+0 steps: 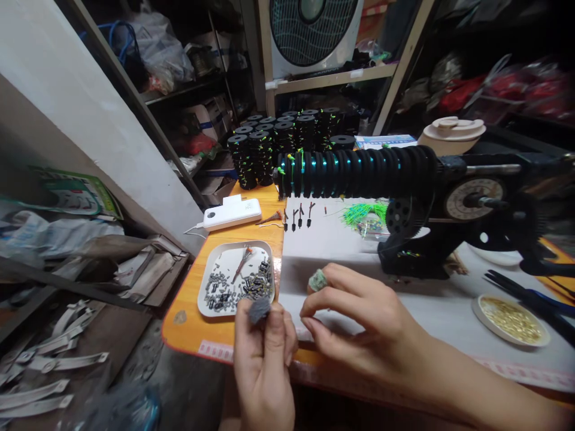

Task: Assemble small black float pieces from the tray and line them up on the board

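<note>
My left hand is low in the middle of the view, its fingers curled and the thumb pressed in. A dark grey patch is at its fingertips; whether it is wrapped on a finger or pinched, I cannot tell. To its right, my right hand has thumb and fingers drawn close together, with anything between them too small to make out. Green wrapping covers one of its fingertips. Beyond the left hand, a white tray holds small grey and black parts and a brown-orange bundle of strands.
A black winding machine carries a row of black spools wound with blue-green line. More spools stand behind. Several short black pieces, green strands, a dish of gold parts and a white power bank lie around.
</note>
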{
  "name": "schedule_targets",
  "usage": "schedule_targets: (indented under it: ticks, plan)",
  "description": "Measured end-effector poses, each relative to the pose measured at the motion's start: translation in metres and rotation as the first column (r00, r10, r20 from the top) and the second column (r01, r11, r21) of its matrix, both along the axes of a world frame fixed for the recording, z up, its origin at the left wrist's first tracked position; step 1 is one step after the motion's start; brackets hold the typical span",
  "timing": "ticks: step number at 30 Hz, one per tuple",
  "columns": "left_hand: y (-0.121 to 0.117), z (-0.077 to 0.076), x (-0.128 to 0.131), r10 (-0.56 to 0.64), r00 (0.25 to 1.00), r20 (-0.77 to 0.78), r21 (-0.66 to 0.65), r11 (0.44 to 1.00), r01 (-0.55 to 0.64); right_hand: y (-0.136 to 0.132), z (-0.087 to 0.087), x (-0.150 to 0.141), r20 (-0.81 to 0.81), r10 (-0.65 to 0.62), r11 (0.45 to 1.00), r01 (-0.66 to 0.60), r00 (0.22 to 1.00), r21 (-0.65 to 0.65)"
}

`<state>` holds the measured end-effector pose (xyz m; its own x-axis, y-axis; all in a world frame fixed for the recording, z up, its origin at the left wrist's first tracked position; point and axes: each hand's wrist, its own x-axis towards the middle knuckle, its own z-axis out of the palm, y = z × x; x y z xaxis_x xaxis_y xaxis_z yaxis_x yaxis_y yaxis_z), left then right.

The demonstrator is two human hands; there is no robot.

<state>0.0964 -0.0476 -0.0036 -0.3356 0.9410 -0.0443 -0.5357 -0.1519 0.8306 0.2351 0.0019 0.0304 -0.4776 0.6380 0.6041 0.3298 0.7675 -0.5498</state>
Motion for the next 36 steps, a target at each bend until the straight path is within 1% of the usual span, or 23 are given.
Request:
schedule_targets:
  ticks: [3,5,7,8,10,12,14,15,17,20,23,24,26,28,30,31,33,36]
  plan:
    - [0.005,0.003,-0.007,0.074,0.997,-0.012,0.127,0.989,-0.071,0.002,0.004,0.003,0.024,0.011,0.998,-0.012,1.000,0.058]
    - [0.008,0.004,-0.014,0.120,0.989,-0.081,0.184,0.978,-0.103,0.004,0.007,0.006,0.021,0.003,0.995,-0.005,1.000,0.098]
    - [0.011,0.004,-0.020,0.132,0.975,-0.176,0.168,0.980,-0.102,0.005,0.008,0.007,-0.013,-0.014,0.995,0.016,1.000,0.097]
    - [0.011,0.004,-0.022,0.114,0.969,-0.218,0.141,0.986,-0.084,0.005,0.009,0.008,-0.034,-0.021,0.997,0.024,0.999,0.079]
    - [0.010,0.004,-0.023,0.016,0.966,-0.256,0.071,0.997,0.002,0.005,0.008,0.009,-0.064,-0.012,1.000,0.013,0.998,0.016]
    - [0.007,0.005,-0.020,-0.107,0.971,-0.216,0.032,0.993,0.116,0.004,0.008,0.009,-0.077,0.011,0.999,-0.015,0.997,-0.051]
    - [0.003,0.005,-0.014,-0.204,0.972,-0.115,-0.001,0.979,0.206,0.004,0.008,0.008,-0.082,0.016,0.996,-0.023,0.997,-0.083]
    - [0.002,0.005,-0.011,-0.235,0.970,-0.057,-0.028,0.972,0.233,0.005,0.008,0.008,-0.085,0.011,0.996,-0.018,0.996,-0.083]
    - [-0.001,0.005,-0.005,-0.258,0.966,0.036,-0.090,0.961,0.260,0.005,0.008,0.007,-0.090,-0.008,0.997,0.000,0.996,-0.081]
    - [-0.003,0.004,0.002,-0.260,0.962,0.084,-0.132,0.954,0.269,0.006,0.007,0.005,-0.121,-0.022,0.996,0.011,0.992,-0.093]
    - [-0.003,0.002,0.005,-0.259,0.965,0.036,-0.138,0.955,0.262,0.006,0.004,0.004,-0.152,-0.003,0.994,-0.014,0.988,-0.110]
    - [-0.003,0.001,0.005,-0.249,0.968,-0.017,-0.152,0.958,0.244,0.006,0.003,0.003,-0.158,0.004,0.993,-0.023,0.987,-0.116]
    - [-0.003,0.000,0.005,-0.214,0.959,-0.184,-0.177,0.967,0.182,0.005,0.003,0.002,-0.164,0.002,0.992,-0.022,0.986,-0.122]
    - [-0.004,-0.001,0.004,-0.166,0.923,-0.347,-0.181,0.978,0.108,0.003,0.003,0.002,-0.163,-0.015,0.992,-0.006,0.986,-0.128]
    - [-0.005,-0.002,0.005,-0.132,0.896,-0.424,-0.174,0.983,0.062,0.001,0.004,0.001,-0.161,-0.030,0.990,0.007,0.986,-0.144]
    - [-0.006,-0.002,0.006,-0.121,0.897,-0.426,-0.177,0.983,0.048,0.000,0.005,0.001,-0.161,-0.034,0.988,0.009,0.986,-0.152]
    - [-0.007,-0.003,0.008,-0.109,0.924,-0.367,-0.195,0.980,0.038,-0.002,0.005,0.001,-0.162,-0.035,0.987,0.008,0.986,-0.161]
    - [-0.006,-0.005,0.010,-0.064,0.980,-0.187,-0.203,0.979,0.025,-0.001,0.003,0.002,-0.152,-0.021,0.989,-0.002,0.988,-0.148]
